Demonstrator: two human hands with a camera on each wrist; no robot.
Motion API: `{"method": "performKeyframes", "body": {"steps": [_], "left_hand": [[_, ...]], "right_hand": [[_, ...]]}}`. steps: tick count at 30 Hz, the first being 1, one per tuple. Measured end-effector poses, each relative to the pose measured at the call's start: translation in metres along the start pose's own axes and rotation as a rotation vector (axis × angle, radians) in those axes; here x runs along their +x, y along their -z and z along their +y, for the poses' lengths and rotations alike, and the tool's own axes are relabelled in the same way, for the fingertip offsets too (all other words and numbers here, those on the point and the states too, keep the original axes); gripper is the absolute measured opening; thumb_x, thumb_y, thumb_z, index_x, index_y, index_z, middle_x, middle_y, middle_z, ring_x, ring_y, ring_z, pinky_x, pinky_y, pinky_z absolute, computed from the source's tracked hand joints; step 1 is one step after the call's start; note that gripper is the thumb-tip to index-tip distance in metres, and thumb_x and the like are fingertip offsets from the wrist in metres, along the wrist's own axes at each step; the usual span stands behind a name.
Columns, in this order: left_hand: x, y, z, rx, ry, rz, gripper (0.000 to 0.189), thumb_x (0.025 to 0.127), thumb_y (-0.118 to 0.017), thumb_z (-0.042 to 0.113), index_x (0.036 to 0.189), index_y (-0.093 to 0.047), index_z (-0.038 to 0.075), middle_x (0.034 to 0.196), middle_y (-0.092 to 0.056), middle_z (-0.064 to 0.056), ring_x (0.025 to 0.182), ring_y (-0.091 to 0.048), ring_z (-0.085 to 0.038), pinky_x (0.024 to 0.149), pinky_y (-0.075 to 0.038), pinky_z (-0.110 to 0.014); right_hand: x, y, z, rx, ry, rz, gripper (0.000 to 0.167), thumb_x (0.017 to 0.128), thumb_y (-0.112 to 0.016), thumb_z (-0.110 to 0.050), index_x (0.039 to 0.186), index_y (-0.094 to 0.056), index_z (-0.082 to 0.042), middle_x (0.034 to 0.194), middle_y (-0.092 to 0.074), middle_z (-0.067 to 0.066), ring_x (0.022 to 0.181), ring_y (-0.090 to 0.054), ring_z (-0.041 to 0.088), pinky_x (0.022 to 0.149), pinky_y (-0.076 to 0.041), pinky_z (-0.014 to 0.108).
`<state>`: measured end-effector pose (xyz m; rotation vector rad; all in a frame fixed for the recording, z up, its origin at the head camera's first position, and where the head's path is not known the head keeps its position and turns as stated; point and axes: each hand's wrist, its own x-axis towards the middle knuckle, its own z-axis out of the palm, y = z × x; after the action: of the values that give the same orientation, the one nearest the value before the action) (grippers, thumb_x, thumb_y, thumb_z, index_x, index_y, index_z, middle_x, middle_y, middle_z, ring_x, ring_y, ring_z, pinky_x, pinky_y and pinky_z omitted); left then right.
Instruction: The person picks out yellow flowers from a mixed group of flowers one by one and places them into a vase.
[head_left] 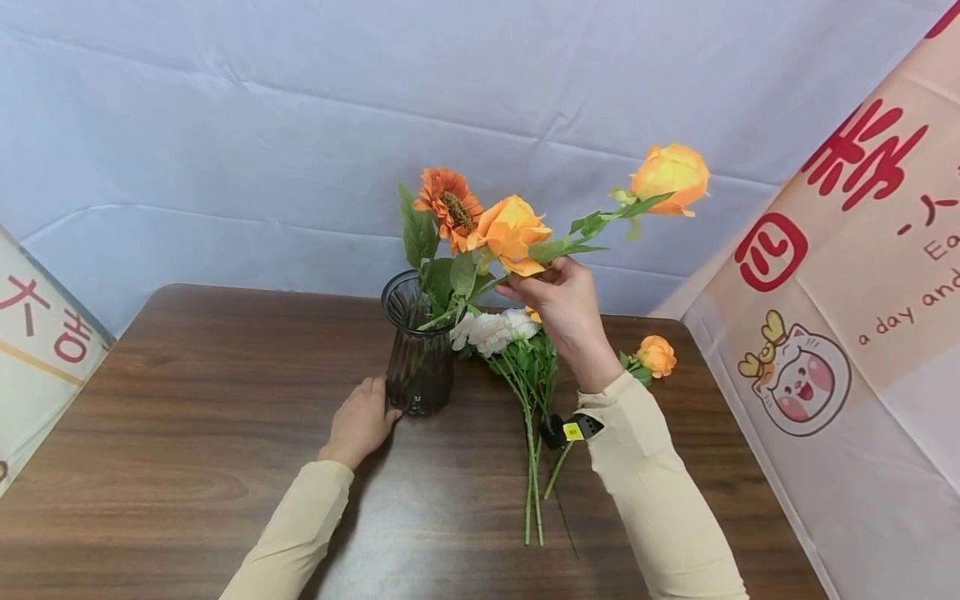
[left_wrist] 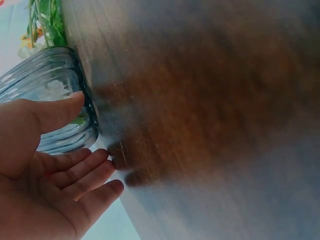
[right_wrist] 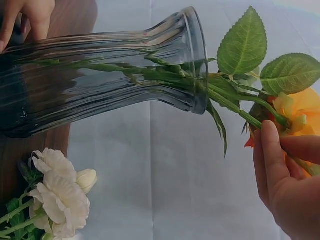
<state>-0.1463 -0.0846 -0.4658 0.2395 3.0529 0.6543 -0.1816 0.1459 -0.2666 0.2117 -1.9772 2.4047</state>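
Note:
A grey ribbed glass vase [head_left: 420,371] stands on the table, with green stems [right_wrist: 150,75] inside it. My right hand [head_left: 558,304] pinches the green stem of an orange rose [head_left: 512,233] just outside the vase mouth, thumb against fingers. A leafy branch with a larger yellow-orange rose [head_left: 671,179] reaches up and right from behind this hand. Beside the nearer rose, a rust-orange daisy-like flower [head_left: 453,208] leans over the rim. At the base of the vase rests my left hand [head_left: 362,421], thumb along the glass and fingers extended.
White flowers [head_left: 495,331] with long green stems [head_left: 531,450] lie right of the vase. Another orange rose [head_left: 657,356] lies on the brown wooden table [head_left: 187,433] past my right wrist. A pale cloth wall [head_left: 300,150] rises behind, with a printed banner [head_left: 862,275] at right.

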Motion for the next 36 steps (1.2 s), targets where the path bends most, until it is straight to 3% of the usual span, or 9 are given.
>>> {"method": "performKeyframes", "body": {"steps": [6,11,17,23,29,36], "left_hand": [[0.0,0.001,0.001,-0.007,0.01,-0.002,0.059,0.084,-0.067,0.022,0.125,-0.043,-0.013,0.115,-0.051,-0.025,0.105,-0.051,-0.037,0.086,-0.045,-0.046],[0.0,0.001,0.001,-0.008,0.019,-0.005,0.059,0.084,-0.067,0.023,0.125,-0.044,-0.012,0.115,-0.051,-0.025,0.105,-0.052,-0.037,0.085,-0.045,-0.046],[0.0,0.001,0.002,-0.01,0.026,-0.009,0.06,0.084,-0.067,0.024,0.125,-0.043,-0.012,0.116,-0.051,-0.025,0.106,-0.051,-0.037,0.086,-0.045,-0.046],[-0.001,0.001,0.003,-0.02,0.024,-0.006,0.06,0.084,-0.067,0.024,0.126,-0.043,-0.012,0.117,-0.05,-0.025,0.107,-0.051,-0.037,0.086,-0.046,-0.046],[-0.001,0.001,0.003,-0.016,0.021,-0.002,0.06,0.083,-0.068,0.024,0.125,-0.044,-0.012,0.116,-0.051,-0.025,0.106,-0.052,-0.037,0.085,-0.046,-0.046],[0.0,0.0,0.003,-0.013,0.025,-0.007,0.06,0.084,-0.067,0.024,0.125,-0.044,-0.012,0.117,-0.05,-0.025,0.107,-0.051,-0.037,0.086,-0.045,-0.046]], "right_hand": [[0.0,-0.003,0.003,0.018,-0.01,-0.018,0.042,0.085,-0.048,0.017,0.127,-0.041,0.012,0.117,-0.05,0.027,0.097,-0.06,0.027,0.083,-0.05,0.038],[0.002,-0.006,0.006,0.025,-0.032,-0.026,0.043,0.083,-0.048,0.019,0.126,-0.04,0.015,0.112,-0.05,0.028,0.085,-0.064,0.022,0.082,-0.051,0.036],[0.003,-0.009,0.011,-0.015,-0.073,-0.049,0.034,0.083,-0.051,0.018,0.116,-0.043,0.02,0.09,-0.057,0.021,0.07,-0.067,0.021,0.081,-0.051,0.039],[0.004,-0.011,0.016,-0.079,-0.077,-0.09,0.021,0.084,-0.054,0.015,0.104,-0.05,0.016,0.079,-0.061,0.016,0.068,-0.066,0.02,0.073,-0.054,0.036],[0.005,-0.011,0.02,-0.143,-0.081,-0.127,0.022,0.084,-0.056,0.012,0.105,-0.052,0.016,0.076,-0.062,0.015,0.066,-0.064,0.02,0.069,-0.055,0.035],[0.005,-0.01,0.025,-0.237,-0.091,-0.174,0.027,0.084,-0.057,0.01,0.11,-0.053,0.013,0.087,-0.062,0.026,0.064,-0.064,0.021,0.069,-0.055,0.04]]}}
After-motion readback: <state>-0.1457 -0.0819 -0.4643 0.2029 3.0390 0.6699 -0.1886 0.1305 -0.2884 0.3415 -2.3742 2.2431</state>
